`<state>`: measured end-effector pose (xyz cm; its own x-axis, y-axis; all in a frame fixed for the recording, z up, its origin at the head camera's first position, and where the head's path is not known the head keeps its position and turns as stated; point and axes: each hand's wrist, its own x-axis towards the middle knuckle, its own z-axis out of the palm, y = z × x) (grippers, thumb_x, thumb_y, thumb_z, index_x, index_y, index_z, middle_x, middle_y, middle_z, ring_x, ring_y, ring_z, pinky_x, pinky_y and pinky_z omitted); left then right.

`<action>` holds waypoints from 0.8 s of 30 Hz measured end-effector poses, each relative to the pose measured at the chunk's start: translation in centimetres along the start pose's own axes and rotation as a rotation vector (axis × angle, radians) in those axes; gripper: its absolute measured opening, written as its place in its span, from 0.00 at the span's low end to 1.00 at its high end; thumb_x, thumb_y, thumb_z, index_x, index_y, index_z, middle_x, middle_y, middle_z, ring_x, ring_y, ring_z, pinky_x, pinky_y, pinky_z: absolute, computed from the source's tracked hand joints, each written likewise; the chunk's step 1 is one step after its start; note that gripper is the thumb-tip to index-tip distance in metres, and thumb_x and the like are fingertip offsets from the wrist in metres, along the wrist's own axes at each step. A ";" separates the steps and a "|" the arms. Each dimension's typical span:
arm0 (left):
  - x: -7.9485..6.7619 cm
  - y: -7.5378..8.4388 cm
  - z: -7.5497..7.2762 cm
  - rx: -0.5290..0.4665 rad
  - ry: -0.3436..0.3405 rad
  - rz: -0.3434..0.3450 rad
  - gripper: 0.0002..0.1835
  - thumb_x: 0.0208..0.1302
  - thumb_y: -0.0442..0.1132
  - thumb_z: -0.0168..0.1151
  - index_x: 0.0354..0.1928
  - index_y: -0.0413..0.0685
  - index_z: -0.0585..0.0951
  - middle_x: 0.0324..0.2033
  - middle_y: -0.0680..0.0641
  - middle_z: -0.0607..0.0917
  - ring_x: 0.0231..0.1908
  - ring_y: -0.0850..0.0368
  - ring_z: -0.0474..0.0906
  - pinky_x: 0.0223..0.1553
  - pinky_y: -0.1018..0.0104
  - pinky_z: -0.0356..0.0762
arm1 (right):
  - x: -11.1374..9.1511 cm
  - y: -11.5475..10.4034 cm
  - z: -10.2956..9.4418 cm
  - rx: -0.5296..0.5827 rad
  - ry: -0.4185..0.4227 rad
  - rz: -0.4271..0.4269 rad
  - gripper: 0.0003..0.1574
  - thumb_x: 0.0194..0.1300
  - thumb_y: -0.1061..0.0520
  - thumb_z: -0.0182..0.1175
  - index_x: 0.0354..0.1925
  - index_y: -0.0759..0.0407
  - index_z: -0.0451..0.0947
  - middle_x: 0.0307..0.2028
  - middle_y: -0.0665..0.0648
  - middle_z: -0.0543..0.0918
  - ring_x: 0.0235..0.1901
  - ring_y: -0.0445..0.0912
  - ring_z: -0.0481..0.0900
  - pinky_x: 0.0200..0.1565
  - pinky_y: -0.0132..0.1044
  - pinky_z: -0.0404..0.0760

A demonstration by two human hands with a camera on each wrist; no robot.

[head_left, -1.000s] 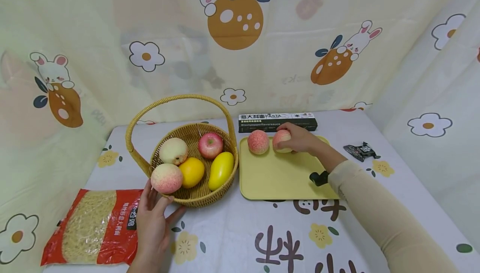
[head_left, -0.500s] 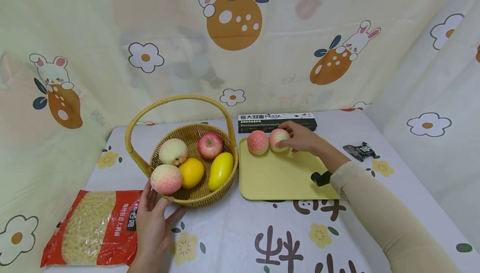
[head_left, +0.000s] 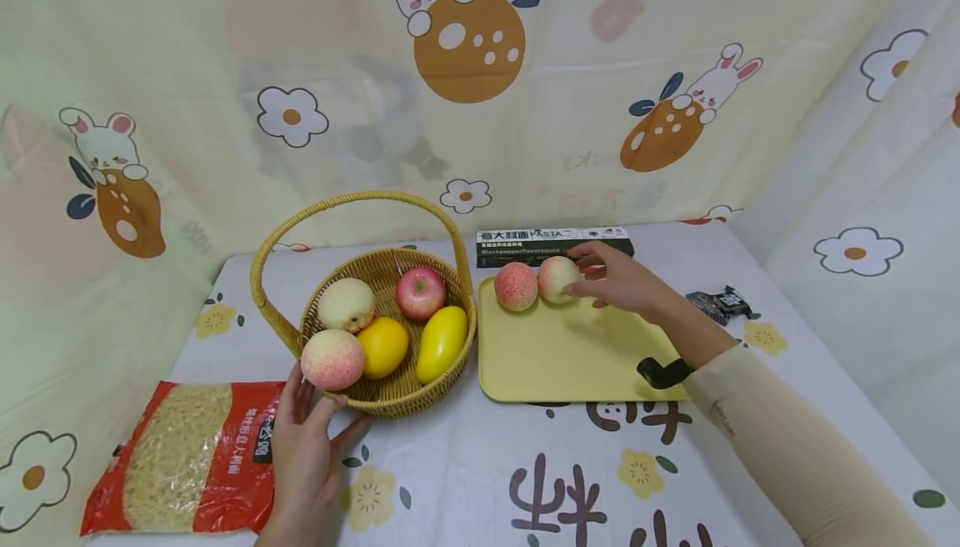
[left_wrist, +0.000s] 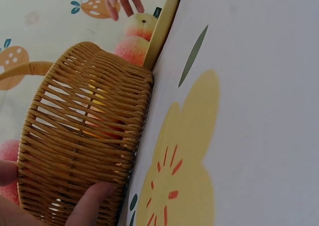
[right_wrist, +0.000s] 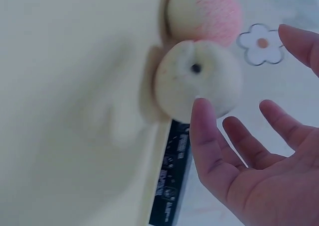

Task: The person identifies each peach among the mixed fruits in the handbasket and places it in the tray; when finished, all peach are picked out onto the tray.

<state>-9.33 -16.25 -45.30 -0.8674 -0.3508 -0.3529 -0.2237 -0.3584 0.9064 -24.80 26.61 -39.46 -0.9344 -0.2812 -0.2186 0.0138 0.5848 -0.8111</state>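
In the head view my left hand (head_left: 306,455) rests against the near left side of a wicker basket (head_left: 405,401), thumb and fingers spread on its outer wall. A peach (head_left: 333,359), a paler peach (head_left: 347,303), a red apple (head_left: 421,293), an orange (head_left: 383,347) and a yellow mango (head_left: 442,344) lie in the basket. My right hand (head_left: 622,284), fingers parted, hovers just right of a pale peach (right_wrist: 197,81) at the far edge of a yellow tray (head_left: 570,355). A redder peach (head_left: 516,286) sits beside that one.
A black pasta box (head_left: 525,253) stands behind the tray. A red bag of pasta (head_left: 183,455) lies left of my left hand, and a small black packet (head_left: 722,305) lies right of the tray. The basket's tall handle (head_left: 360,197) arches up before the back curtain.
My right hand moved the pale peach slightly left, up to the redder one, let go of it and drew away to the right. The left hand stayed at the basket.
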 end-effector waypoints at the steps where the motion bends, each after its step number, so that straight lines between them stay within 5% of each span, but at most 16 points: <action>1: 0.0 0.0 0.0 0.000 0.003 0.000 0.47 0.73 0.30 0.57 0.84 0.76 0.51 0.85 0.55 0.53 0.79 0.51 0.60 0.57 0.39 0.84 | -0.3 -0.1 0.0 0.000 0.006 -0.006 0.48 0.71 0.46 0.69 0.78 0.57 0.60 0.75 0.68 0.67 0.75 0.66 0.66 0.55 0.56 0.88; 7: 0.1 -0.1 0.0 -0.010 0.007 0.000 0.47 0.73 0.31 0.58 0.84 0.76 0.52 0.85 0.56 0.53 0.80 0.50 0.59 0.58 0.37 0.83 | -2.9 -0.9 -0.1 0.012 0.046 -0.060 0.42 0.72 0.46 0.68 0.74 0.60 0.65 0.69 0.66 0.74 0.64 0.60 0.76 0.53 0.50 0.89; 13: 0.0 -0.1 0.0 -0.007 -0.003 0.005 0.47 0.72 0.30 0.57 0.84 0.75 0.52 0.85 0.55 0.53 0.80 0.51 0.59 0.58 0.37 0.83 | -5.0 -2.3 0.5 0.054 0.079 -0.113 0.25 0.75 0.50 0.65 0.60 0.67 0.77 0.49 0.62 0.85 0.43 0.47 0.85 0.46 0.39 0.90; 19: 0.0 0.0 0.0 -0.007 -0.004 0.001 0.47 0.73 0.30 0.56 0.85 0.75 0.51 0.85 0.55 0.53 0.79 0.50 0.60 0.57 0.39 0.84 | -5.7 -4.4 1.7 0.076 0.084 -0.195 0.12 0.73 0.56 0.67 0.41 0.65 0.80 0.33 0.56 0.82 0.29 0.47 0.79 0.34 0.36 0.84; 24: 0.1 0.0 -0.1 -0.009 -0.006 -0.003 0.47 0.73 0.30 0.57 0.84 0.76 0.51 0.85 0.56 0.53 0.79 0.50 0.61 0.57 0.40 0.85 | -5.4 -6.5 2.8 0.044 0.078 -0.271 0.17 0.69 0.58 0.69 0.28 0.61 0.72 0.24 0.52 0.72 0.24 0.44 0.69 0.25 0.35 0.69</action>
<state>-9.36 -16.32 -45.36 -0.8697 -0.3443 -0.3537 -0.2220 -0.3671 0.9033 -18.79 22.18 -34.52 -0.9305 -0.3627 0.0508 -0.2270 0.4623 -0.8572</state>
